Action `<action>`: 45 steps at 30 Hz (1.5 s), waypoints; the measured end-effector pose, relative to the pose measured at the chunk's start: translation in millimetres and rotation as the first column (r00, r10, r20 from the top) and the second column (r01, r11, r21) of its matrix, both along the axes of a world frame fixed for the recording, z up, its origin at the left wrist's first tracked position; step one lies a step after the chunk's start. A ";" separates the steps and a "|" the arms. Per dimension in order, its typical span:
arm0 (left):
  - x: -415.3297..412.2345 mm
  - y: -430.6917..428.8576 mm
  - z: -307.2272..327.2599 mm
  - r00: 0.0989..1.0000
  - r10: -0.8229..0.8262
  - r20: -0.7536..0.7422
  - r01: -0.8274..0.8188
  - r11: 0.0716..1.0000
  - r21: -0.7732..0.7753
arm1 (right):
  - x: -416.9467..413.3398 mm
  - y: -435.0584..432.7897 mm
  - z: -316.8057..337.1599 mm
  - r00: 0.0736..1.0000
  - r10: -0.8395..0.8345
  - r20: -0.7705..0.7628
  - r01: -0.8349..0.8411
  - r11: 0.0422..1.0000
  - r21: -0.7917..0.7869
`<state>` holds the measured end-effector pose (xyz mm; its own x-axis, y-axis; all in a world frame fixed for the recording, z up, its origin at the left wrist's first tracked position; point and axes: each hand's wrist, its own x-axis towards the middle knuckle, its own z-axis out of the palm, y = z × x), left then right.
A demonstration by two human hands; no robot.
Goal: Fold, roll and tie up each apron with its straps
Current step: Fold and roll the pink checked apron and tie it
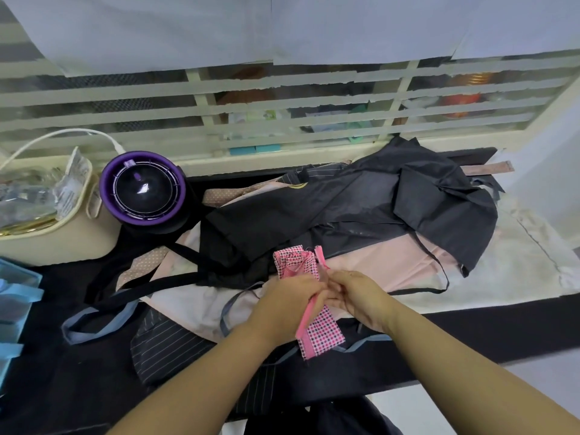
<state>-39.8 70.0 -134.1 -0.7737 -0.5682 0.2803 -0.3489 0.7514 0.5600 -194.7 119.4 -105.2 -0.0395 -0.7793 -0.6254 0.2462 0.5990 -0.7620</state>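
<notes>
A pink checked apron [320,329], folded and rolled into a narrow bundle, lies across the pile at the counter's front. My left hand [282,304] grips the roll's middle and the pink strap [306,318] that runs down alongside it. My right hand [361,296] meets the left one and pinches the same strap above the roll. Behind lie a dark grey apron [392,202], a pale pink apron [376,259] and a pinstriped apron [163,343], all loose with their straps trailing.
A purple-rimmed black round appliance [143,188] stands at the back left beside a cream basket [47,240] of packets. Blue trays [12,293] sit at the left edge. A taped window grille [282,105] runs behind the dark counter [470,328].
</notes>
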 end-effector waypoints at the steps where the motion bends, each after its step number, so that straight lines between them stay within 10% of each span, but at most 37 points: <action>1: 2.1 2.6 -5.4 0.998 -0.050 0.045 0.054 0.995 -0.088 | 0.5 -0.7 -1.4 1.000 -0.014 0.003 0.014 1.000 0.006; 4: 4.5 8.5 -17.6 0.990 -0.102 0.097 0.111 0.990 -0.092 | 3.1 -2.1 -5.4 1.000 -0.021 -0.021 0.021 1.000 0.005; 6: 0.1 10.5 -13.1 0.998 0.043 0.045 -0.051 0.981 0.188 | 3.1 -1.1 -5.0 1.000 -0.013 -0.002 0.013 1.000 -0.001; 11: -6.8 -7.3 5.7 0.898 0.427 0.103 -0.346 0.544 0.765 | 0.9 3.1 -1.7 0.999 0.000 0.033 -0.001 1.000 0.013; 15: -5.6 -13.8 12.4 0.880 0.454 0.138 -0.335 0.389 0.858 | -4.6 3.3 -7.3 1.000 -0.021 0.001 0.021 0.999 0.046; 18: -6.7 -16.3 11.1 0.864 0.474 0.171 -0.354 0.330 0.875 | -5.2 0.5 -14.5 0.931 0.151 -0.333 -0.145 0.989 0.042; 22: -2.6 -20.7 10.1 0.911 0.345 0.226 -0.364 0.414 0.835 | -5.8 3.8 -12.3 0.704 0.276 -0.655 -0.351 0.936 0.016; 30: -4.2 -15.1 14.4 0.943 0.092 0.319 -0.273 0.763 0.586 | 10.9 -21.9 32.2 0.647 0.278 -0.710 -0.502 0.856 -0.123; 35: -3.2 -15.2 11.3 0.934 0.146 0.326 -0.328 0.715 0.617 | -3.4 -30.2 20.3 0.840 0.226 -0.493 -0.335 0.931 -0.145; 45: 0.4 -17.4 11.7 0.949 0.175 0.263 -0.304 0.734 0.608 | 0.1 -14.4 -8.9 0.661 0.331 -0.674 -0.495 0.867 -0.060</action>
